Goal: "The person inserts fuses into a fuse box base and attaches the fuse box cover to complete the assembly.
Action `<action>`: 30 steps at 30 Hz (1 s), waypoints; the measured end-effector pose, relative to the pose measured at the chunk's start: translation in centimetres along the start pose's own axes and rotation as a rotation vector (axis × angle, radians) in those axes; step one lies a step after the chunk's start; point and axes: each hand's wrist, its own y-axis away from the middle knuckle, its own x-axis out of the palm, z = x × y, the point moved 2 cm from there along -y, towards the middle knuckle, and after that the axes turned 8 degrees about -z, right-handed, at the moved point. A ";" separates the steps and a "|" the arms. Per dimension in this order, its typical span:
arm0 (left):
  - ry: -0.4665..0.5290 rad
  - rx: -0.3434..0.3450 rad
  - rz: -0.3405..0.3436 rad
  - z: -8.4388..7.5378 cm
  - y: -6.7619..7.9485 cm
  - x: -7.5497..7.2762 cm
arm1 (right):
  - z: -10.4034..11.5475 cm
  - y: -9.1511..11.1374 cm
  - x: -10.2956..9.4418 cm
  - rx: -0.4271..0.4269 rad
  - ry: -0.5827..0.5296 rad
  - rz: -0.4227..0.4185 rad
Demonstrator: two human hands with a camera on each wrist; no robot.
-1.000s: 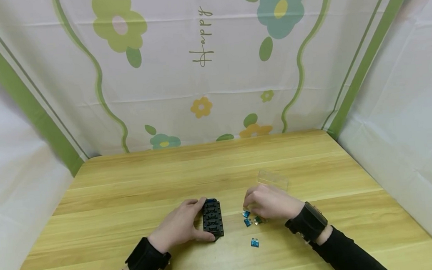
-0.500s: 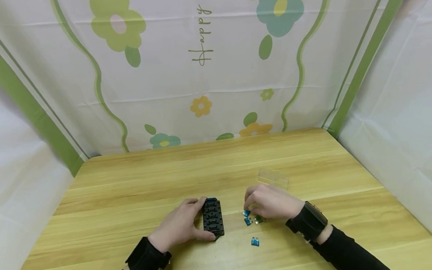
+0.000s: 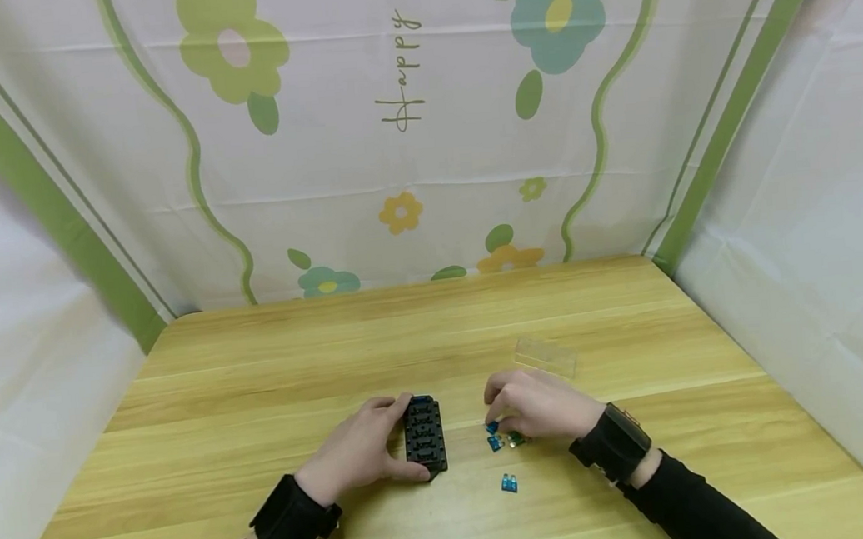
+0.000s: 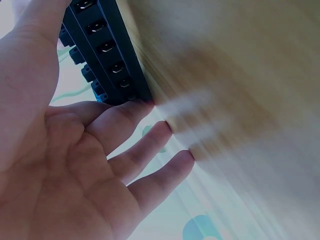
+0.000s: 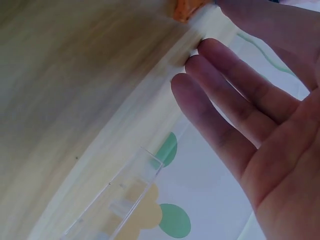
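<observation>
My left hand [image 3: 361, 450] holds a black fuse box [image 3: 425, 434] flat on the table, thumb at its near end and index finger at its far end. The row of slots along its side [image 4: 106, 47] shows in the left wrist view. To the right, my right hand [image 3: 542, 404] pinches a blue blade fuse [image 3: 492, 427] between thumb and index finger, low over the table; its other fingers [image 5: 215, 117] reach down to the wood. Close by lie another blue fuse [image 3: 495, 444] and a green fuse [image 3: 516, 440], partly under the hand. One more blue fuse [image 3: 509, 483] lies nearer me.
A clear plastic cover [image 3: 546, 357] lies just beyond my right hand. A small orange piece [image 5: 187, 9] shows at the top of the right wrist view. The wooden table [image 3: 316, 344] ends at a flower-printed cloth [image 3: 319, 160], with cloth at both sides too.
My right index finger and thumb have shifted slightly onto the blue fuse, which now sits tilted between them. The left hand and the fuse box have stayed in place.
</observation>
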 end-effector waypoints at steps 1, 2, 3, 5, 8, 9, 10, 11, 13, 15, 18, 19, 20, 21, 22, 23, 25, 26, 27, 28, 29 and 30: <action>0.002 0.000 0.000 0.0 0.0 0.0 | 0.0 0.0 0.0 -0.006 0.004 -0.005; 0.005 0.000 0.000 -0.1 0.0 0.0 | 0.0 0.0 0.0 -0.012 0.009 -0.010; 0.007 -0.001 0.000 -0.1 0.1 -0.1 | 0.1 0.0 0.0 -0.020 0.012 -0.016; 0.009 -0.005 0.003 -0.1 0.1 -0.1 | 0.2 0.0 0.0 -0.041 0.019 -0.027; 0.010 -0.015 0.008 0.0 0.2 0.0 | 0.4 -0.1 0.1 -0.071 0.029 -0.043; 0.008 -0.019 0.010 0.0 0.3 0.0 | 0.4 -0.1 0.1 -0.078 0.031 -0.047; 0.009 -0.023 0.012 0.0 0.3 0.1 | 0.5 -0.1 0.1 -0.085 0.033 -0.051; 0.010 -0.026 0.013 0.0 0.3 0.1 | 0.5 -0.1 0.1 -0.087 0.034 -0.053; 0.011 -0.030 0.014 0.0 0.3 0.1 | 0.6 -0.1 0.0 -0.089 0.035 -0.056; 0.015 -0.028 0.014 0.0 0.2 0.2 | 0.7 -0.2 -0.1 -0.081 0.028 -0.052; 0.017 -0.026 0.014 0.0 0.1 0.1 | 0.7 -0.2 -0.2 -0.062 0.017 -0.042; 0.017 -0.025 0.014 0.0 0.1 0.1 | 0.7 -0.2 -0.2 -0.061 0.017 -0.040; 0.015 -0.024 0.013 0.0 0.1 0.1 | 0.7 -0.2 -0.2 -0.062 0.018 -0.041; 0.016 -0.023 0.013 -0.1 0.1 0.1 | 0.7 -0.3 -0.2 -0.064 0.017 -0.043; 0.014 -0.026 0.013 -0.1 0.1 0.1 | 0.7 -0.3 -0.2 -0.068 0.019 -0.045; 0.016 -0.024 0.012 -0.1 0.1 0.0 | 0.7 -0.3 -0.1 -0.075 0.024 -0.048; 0.019 -0.022 0.009 -0.2 0.2 0.0 | 0.7 -0.3 -0.1 -0.086 0.033 -0.056; 0.020 -0.020 0.008 -0.2 0.2 0.0 | 0.7 -0.3 -0.1 -0.086 0.035 -0.058; 0.021 -0.021 0.007 -0.2 0.2 0.0 | 0.8 -0.4 -0.1 -0.085 0.040 -0.059; 0.018 -0.021 0.007 -0.2 0.2 -0.1 | 0.8 -0.4 -0.1 -0.086 0.048 -0.061; 0.018 -0.019 0.004 -0.2 0.1 -0.1 | 0.8 -0.4 -0.1 -0.086 0.053 -0.062; 0.015 -0.019 0.004 -0.2 0.1 -0.1 | 0.8 -0.4 -0.1 -0.083 0.057 -0.063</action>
